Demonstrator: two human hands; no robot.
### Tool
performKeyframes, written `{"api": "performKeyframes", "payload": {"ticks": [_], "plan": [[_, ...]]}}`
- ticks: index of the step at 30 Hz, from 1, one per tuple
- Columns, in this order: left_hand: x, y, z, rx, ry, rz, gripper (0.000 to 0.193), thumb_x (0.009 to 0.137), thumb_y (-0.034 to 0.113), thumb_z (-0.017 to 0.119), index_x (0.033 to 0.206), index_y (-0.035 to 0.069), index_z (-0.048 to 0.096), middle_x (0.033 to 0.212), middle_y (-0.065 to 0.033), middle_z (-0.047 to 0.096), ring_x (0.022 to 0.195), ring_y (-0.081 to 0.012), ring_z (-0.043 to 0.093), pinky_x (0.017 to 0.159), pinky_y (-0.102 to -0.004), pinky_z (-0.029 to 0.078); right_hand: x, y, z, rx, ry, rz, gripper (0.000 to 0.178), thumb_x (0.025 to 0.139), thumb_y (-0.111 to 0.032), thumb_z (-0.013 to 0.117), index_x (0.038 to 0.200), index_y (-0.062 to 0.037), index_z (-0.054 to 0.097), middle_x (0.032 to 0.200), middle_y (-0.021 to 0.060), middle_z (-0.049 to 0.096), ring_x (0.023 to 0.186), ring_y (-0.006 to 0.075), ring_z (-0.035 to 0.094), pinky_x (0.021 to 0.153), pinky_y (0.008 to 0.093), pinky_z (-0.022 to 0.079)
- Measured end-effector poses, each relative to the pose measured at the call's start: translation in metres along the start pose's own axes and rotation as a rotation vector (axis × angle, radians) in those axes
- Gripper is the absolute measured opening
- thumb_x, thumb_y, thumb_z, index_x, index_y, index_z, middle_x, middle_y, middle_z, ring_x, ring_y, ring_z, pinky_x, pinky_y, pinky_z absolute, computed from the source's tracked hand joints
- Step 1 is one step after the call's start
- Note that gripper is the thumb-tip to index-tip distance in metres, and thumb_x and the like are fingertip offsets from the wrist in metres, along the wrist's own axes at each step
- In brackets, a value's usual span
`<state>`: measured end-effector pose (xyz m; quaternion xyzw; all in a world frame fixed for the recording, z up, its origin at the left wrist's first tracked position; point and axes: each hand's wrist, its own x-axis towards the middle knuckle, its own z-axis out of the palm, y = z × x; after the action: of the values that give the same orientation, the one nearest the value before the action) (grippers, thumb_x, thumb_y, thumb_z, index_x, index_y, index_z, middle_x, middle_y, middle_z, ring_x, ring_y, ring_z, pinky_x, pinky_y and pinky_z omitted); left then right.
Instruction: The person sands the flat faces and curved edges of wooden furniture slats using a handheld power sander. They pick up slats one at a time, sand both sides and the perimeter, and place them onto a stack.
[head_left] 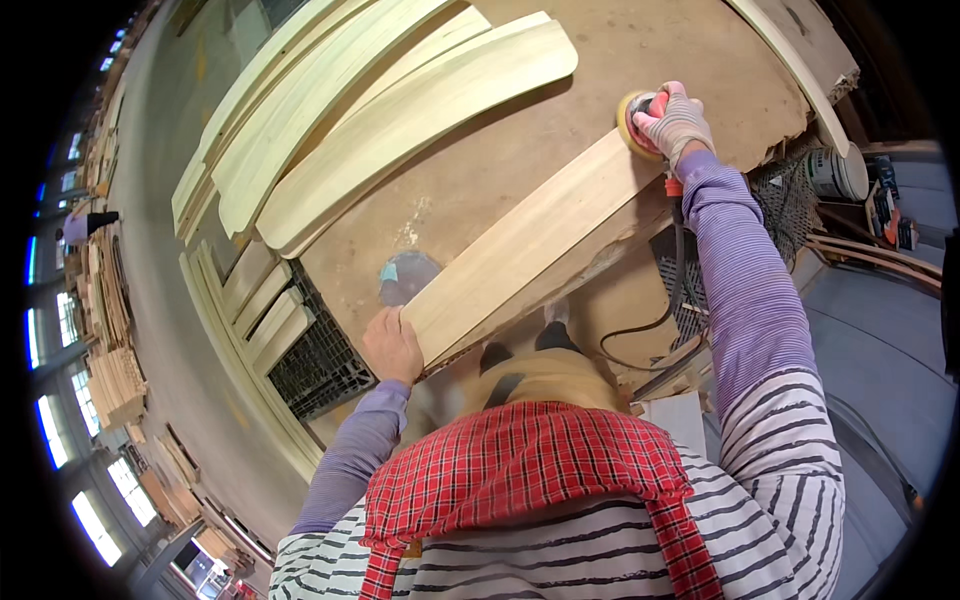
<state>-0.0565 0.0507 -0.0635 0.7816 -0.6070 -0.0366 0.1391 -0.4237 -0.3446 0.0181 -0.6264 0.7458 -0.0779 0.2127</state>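
A long pale wooden board (540, 240) lies slantwise across the workbench (480, 150), close to its near edge. My bare left hand (392, 346) grips the board's near left end, its fingers curled over the edge. At the far right end my right hand (678, 122), in a light glove, is wrapped round an orbital sander (640, 126) with a yellowish round pad. The pad rests on or against the board's end. A hose (680, 270) runs down from the sander past the bench edge. A round grey disc (408, 277) lies beside the board near my left hand.
Several rounded boards (430, 130) are stacked at the back left. Short wood pieces (268, 310) sit on a black crate (320, 350) at left. A white bucket (838, 175) stands at right, and the hose loops below the bench. Far left, a person (85, 226) is on the floor area.
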Motion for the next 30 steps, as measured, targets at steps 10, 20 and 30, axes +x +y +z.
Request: {"api": "performKeyframes", "payload": {"ticks": [10,20,30], "plan": [[-0.004,-0.013,0.006,-0.011,0.003,-0.008,0.034,0.092,0.02,0.057,0.122,0.006,0.06,0.121,-0.0143,0.061,0.115,-0.0342,0.054,0.096,-0.047,0.04,-0.227,-0.13,0.088,-0.131,-0.492,-0.626,0.032,0.086,-0.022,0.066,0.117,-0.0136,0.058,0.117,0.0208,0.056,0.093,0.0341,0.066,0.084,0.0383,0.056],[0.004,-0.005,0.002,-0.031,-0.017,0.029,0.034,0.093,0.022,0.057,0.123,0.008,0.06,0.122,-0.013,0.06,0.114,-0.0338,0.055,0.095,-0.0471,0.041,-0.113,-0.015,0.047,-0.082,-0.033,-0.16,0.027,0.093,-0.029,0.056,0.112,-0.0108,0.062,0.111,0.0227,0.062,0.096,0.0335,0.067,0.081,0.0428,0.056],[-0.003,-0.015,0.0,-0.011,0.001,0.06,0.033,0.094,0.022,0.055,0.122,0.006,0.059,0.121,-0.013,0.061,0.113,-0.0343,0.056,0.094,-0.047,0.042,-0.254,-0.068,0.079,-0.07,-0.369,-0.344,0.035,0.087,-0.032,0.067,0.117,-0.0158,0.06,0.112,0.0183,0.059,0.097,0.0341,0.065,0.085,0.0409,0.055]]}}
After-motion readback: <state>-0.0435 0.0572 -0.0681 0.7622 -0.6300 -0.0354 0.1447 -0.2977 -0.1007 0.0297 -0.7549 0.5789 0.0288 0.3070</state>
